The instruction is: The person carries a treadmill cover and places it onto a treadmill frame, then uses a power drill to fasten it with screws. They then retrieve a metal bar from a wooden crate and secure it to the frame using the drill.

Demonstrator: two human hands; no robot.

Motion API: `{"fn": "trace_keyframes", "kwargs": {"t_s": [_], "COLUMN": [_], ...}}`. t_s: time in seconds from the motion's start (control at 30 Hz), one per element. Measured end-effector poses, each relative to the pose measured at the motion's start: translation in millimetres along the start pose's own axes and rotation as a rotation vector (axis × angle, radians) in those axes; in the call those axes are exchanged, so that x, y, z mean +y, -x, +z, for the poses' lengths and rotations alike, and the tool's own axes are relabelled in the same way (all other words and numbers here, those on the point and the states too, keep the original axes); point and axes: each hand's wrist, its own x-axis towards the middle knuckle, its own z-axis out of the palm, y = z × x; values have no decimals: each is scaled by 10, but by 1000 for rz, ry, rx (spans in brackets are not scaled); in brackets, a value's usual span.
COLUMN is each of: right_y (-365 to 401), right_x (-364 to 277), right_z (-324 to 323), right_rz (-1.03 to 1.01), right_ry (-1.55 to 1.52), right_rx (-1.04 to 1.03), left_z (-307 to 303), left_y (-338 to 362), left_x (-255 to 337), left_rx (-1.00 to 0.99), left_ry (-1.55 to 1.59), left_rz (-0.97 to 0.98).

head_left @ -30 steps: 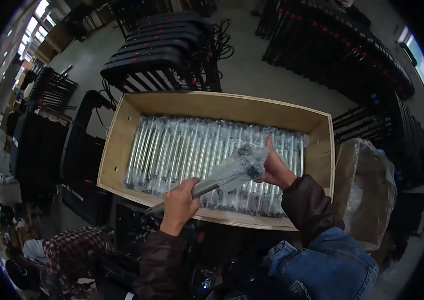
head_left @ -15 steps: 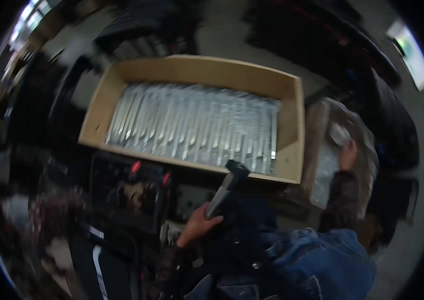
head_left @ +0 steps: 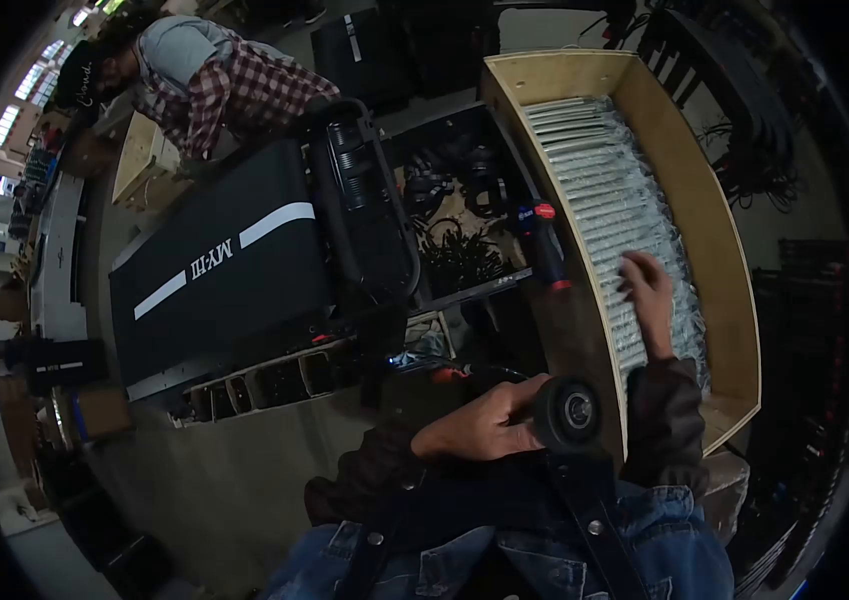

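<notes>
My left hand (head_left: 484, 425), low in the middle of the head view, is closed around a tube with a black round end (head_left: 571, 416). That end faces the camera and shows a metal centre; the rest of the tube is hidden behind it. On the right stands a long open wooden box (head_left: 719, 225), holding a row of plastic-wrapped metal bars (head_left: 594, 200). My right hand (head_left: 650, 300) reaches in over the bars, its fingers loosely bent and apart, with nothing visible in them.
Left of the box stands a black power tool (head_left: 547, 250) with red parts, beside a tray of small black parts (head_left: 459, 265). Further left lies a large black panel (head_left: 219, 255) with white lettering. A person in a checked shirt (head_left: 244, 85) bends over a wooden crate (head_left: 147, 165).
My view has turned, so the box now stands along the right. My right hand has left the plastic-covered carton for the wrapped bars. The tube in my left hand now points its black end upward.
</notes>
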Motion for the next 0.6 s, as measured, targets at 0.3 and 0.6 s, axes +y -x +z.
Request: {"fn": "trace_keyframes", "kwargs": {"t_s": [0.3, 0.6], "right_y": [-1620, -1848], "right_x": [1509, 2229], "right_z": [3691, 3853], "right_rz": [-416, -798], "right_ry": [1110, 1224], "right_rx": [-913, -885], "left_z": [-789, -1054], "left_y": [193, 405], "left_x": [200, 91], "left_rx": [631, 965], "left_ry": [24, 451], "left_rz": [-142, -109]}}
